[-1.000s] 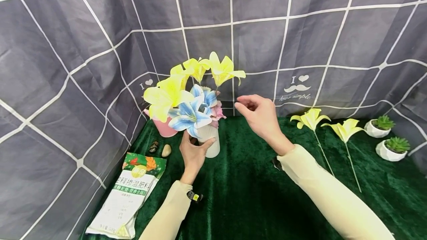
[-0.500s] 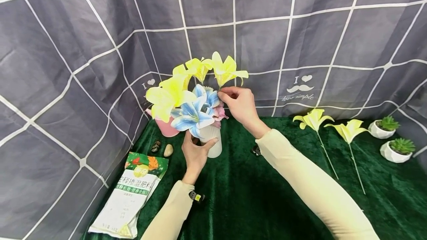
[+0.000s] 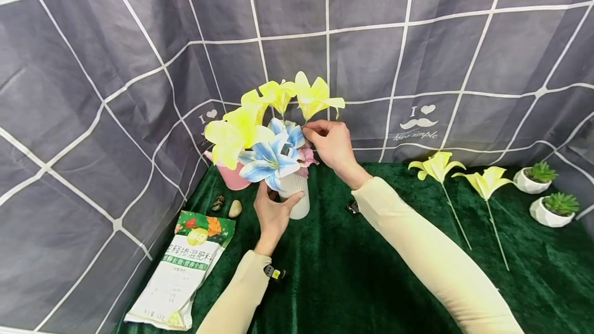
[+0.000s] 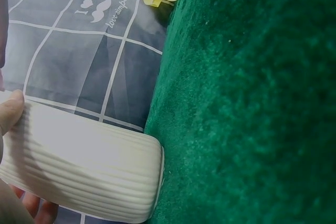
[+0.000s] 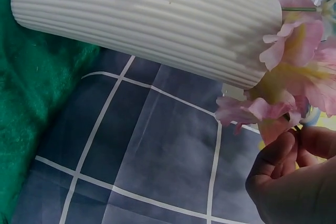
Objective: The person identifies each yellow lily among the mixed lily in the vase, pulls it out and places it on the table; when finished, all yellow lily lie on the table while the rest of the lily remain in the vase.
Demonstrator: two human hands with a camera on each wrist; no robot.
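My left hand (image 3: pixel 273 216) grips a white ribbed vase (image 3: pixel 297 202), which stands upright on the green cloth. The thumb also shows on the vase (image 4: pixel 94 161) in the left wrist view. Blue lilies (image 3: pixel 268 163), pink flowers (image 3: pixel 306 157) and several yellow lilies (image 3: pixel 234 135) fill the vase top. Below the rightmost yellow lily (image 3: pixel 312 98), my right hand (image 3: pixel 334 149) pinches its stem. In the right wrist view, the right hand (image 5: pixel 294 177) pinches a thin dark stem beside the pink petals (image 5: pixel 294 40). Petals hide where the stem enters the vase.
Two yellow lilies (image 3: pixel 437 167) (image 3: pixel 485 183) lie on the green cloth (image 3: pixel 343 272) at right, near two small potted succulents (image 3: pixel 554 210). Behind the vase, left, stands a pink pot (image 3: pixel 234 177). Two stones (image 3: pixel 235 209) and a fertilizer bag (image 3: pixel 178 277) lie at left. A grey checked curtain (image 3: pixel 366 61) hangs behind.
My right hand has moved left from beside the bouquet to the rightmost yellow lily's stem and now pinches it. The left hand has kept its grip on the vase.
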